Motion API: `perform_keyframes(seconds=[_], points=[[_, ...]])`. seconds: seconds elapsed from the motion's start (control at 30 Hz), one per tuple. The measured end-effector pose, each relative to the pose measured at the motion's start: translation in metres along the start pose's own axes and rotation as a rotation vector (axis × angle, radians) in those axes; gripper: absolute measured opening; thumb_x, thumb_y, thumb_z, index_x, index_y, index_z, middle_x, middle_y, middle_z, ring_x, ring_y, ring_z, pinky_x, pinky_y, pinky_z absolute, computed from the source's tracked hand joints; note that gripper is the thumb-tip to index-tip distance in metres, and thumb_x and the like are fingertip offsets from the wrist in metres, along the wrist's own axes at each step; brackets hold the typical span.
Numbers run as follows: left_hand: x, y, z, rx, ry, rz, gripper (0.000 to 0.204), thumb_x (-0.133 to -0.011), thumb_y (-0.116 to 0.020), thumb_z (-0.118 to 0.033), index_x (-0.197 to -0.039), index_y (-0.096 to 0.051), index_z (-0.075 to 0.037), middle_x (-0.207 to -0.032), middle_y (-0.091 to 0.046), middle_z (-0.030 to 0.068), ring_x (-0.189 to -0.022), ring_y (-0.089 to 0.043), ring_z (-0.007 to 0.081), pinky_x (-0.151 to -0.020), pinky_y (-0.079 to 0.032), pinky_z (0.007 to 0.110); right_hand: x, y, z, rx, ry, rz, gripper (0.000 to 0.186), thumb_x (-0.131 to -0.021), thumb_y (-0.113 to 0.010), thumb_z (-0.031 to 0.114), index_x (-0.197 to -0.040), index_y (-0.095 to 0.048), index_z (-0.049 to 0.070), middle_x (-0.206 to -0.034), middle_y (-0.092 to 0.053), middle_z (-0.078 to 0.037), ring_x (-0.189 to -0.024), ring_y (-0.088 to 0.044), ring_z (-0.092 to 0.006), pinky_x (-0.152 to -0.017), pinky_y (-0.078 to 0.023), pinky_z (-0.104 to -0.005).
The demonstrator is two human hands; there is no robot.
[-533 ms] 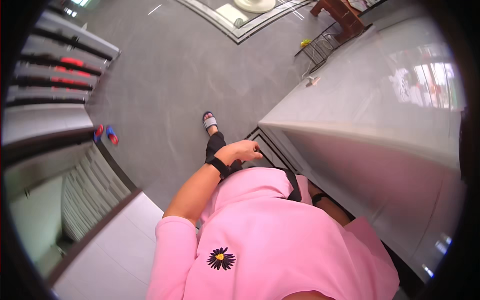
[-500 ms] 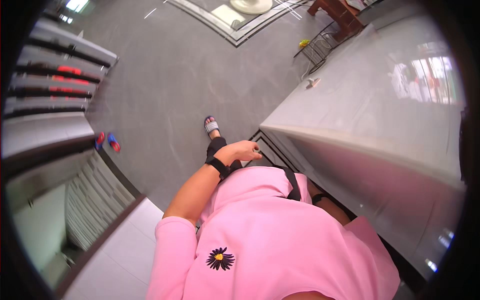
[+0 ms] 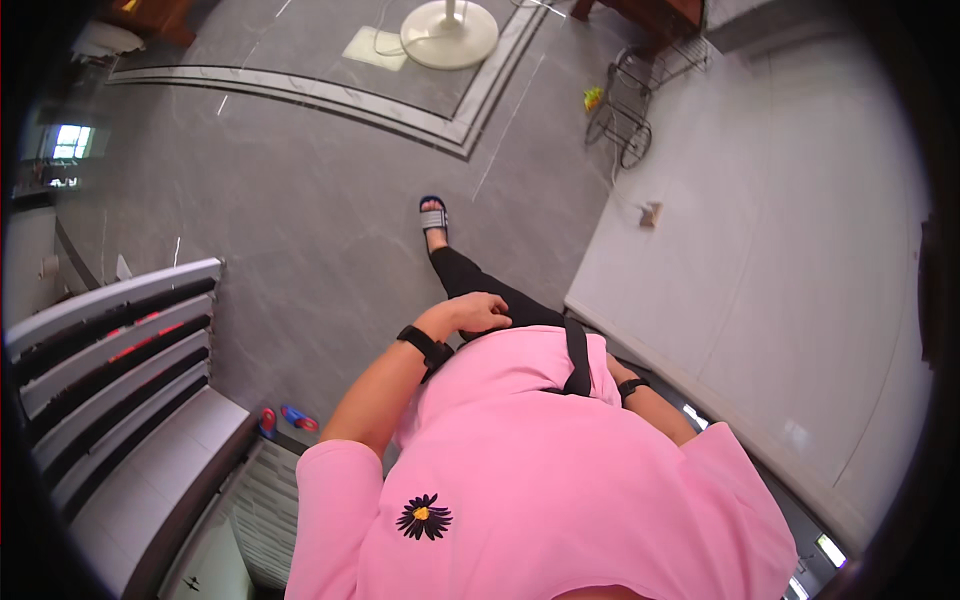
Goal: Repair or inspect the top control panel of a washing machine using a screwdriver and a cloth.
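Note:
My left hand [image 3: 482, 311] hangs in front of my waist, beside the black trousers [image 3: 505, 290] on my thigh. Its fingers are loosely bent and apart, with nothing in them. A black band [image 3: 425, 346] circles that wrist. On the other side, my right forearm [image 3: 660, 408] reaches down past the pink shirt [image 3: 560, 470], wearing a black band [image 3: 632, 386] too. The right hand itself is hidden behind the shirt and body. A black strap [image 3: 577, 358] crosses the front of the shirt. One foot in a striped slide sandal [image 3: 433, 218] is stepping on the grey floor.
A smooth white wall [image 3: 780, 250] with a small brown fitting [image 3: 650, 214] runs along my right. Ahead stand a wheeled wire rack [image 3: 620, 115] and a round white pedestal base [image 3: 450, 38]. To the left are a slatted railing [image 3: 120, 345] and red-and-blue slippers [image 3: 298, 418].
I have moved forward and my view has turned: the pedestal base and floor border show more fully, and the railing and slippers sit lower. My left hand has shifted slightly left, still empty.

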State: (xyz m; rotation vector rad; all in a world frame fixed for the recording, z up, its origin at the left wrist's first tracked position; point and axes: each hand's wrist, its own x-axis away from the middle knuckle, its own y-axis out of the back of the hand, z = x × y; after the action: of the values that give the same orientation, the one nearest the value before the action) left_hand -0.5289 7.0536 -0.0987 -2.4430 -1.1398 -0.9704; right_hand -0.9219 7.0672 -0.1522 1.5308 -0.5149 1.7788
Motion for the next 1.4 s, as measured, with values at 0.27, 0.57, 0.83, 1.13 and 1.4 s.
perform_keyframes(seconds=[0.27,0.57,0.83,1.13,1.4], points=[[0.034,0.339,0.007,-0.014,-0.091,-0.006,0.044,-0.084,-0.060,-0.036,-0.110,-0.063,0.000,-0.106,-0.065,0.0184,-0.100,-0.061,0.0288,-0.088,-0.046,0.035,-0.056,-0.062,0.346,-0.017,0.065,-0.001,0.014,-0.079,-0.057,0.016,-0.076,-0.065,0.006,-0.070,-0.060,-0.004,-0.055,-0.053,-0.0145,-0.044,-0.038,-0.0311],[0.059,0.752,0.034,-0.160,0.039,0.243,0.055,-0.088,-0.057,-0.040,-0.123,-0.055,0.002,-0.119,-0.060,0.0193,-0.110,-0.057,0.0277,-0.095,-0.042,0.033,-0.159,-0.165,0.709,-0.273,-0.057,-0.091,0.010,-0.082,-0.053,0.013,-0.073,-0.052,0.008,-0.060,-0.049,-0.003,-0.045,-0.047,-0.0154,-0.040,-0.038,-0.0318],[0.049,1.085,0.063,-0.116,0.072,0.305,0.051,-0.085,-0.061,-0.040,-0.113,-0.061,0.002,-0.106,-0.065,0.0170,-0.096,-0.062,0.0277,-0.084,-0.048,0.035,-0.204,-0.294,0.954,-0.487,-0.227,-0.128,0.017,-0.081,-0.052,0.010,-0.065,-0.055,0.006,-0.056,-0.051,-0.006,-0.044,-0.048,-0.0179,-0.038,-0.036,-0.0319],[-0.070,1.485,-0.006,-0.231,0.310,0.499,0.040,-0.086,-0.060,-0.034,-0.110,-0.061,-0.001,-0.098,-0.066,0.0097,-0.089,-0.063,0.0224,-0.070,-0.056,0.037,-0.276,-0.326,1.286,-0.683,-0.272,-0.099,0.017,-0.081,-0.052,0.011,-0.066,-0.055,0.006,-0.056,-0.051,-0.006,-0.044,-0.048,-0.0178,-0.038,-0.036,-0.0323],[-0.198,1.837,-0.143,-0.361,0.334,0.493,0.040,-0.087,-0.059,-0.037,-0.110,-0.063,-0.004,-0.101,-0.066,0.0065,-0.090,-0.062,0.0224,-0.069,-0.055,0.037,-0.352,-0.254,1.614,-0.804,-0.293,-0.133,0.017,-0.081,-0.052,0.012,-0.066,-0.055,0.005,-0.056,-0.051,-0.006,-0.044,-0.048,-0.0177,-0.038,-0.036,-0.0327]])
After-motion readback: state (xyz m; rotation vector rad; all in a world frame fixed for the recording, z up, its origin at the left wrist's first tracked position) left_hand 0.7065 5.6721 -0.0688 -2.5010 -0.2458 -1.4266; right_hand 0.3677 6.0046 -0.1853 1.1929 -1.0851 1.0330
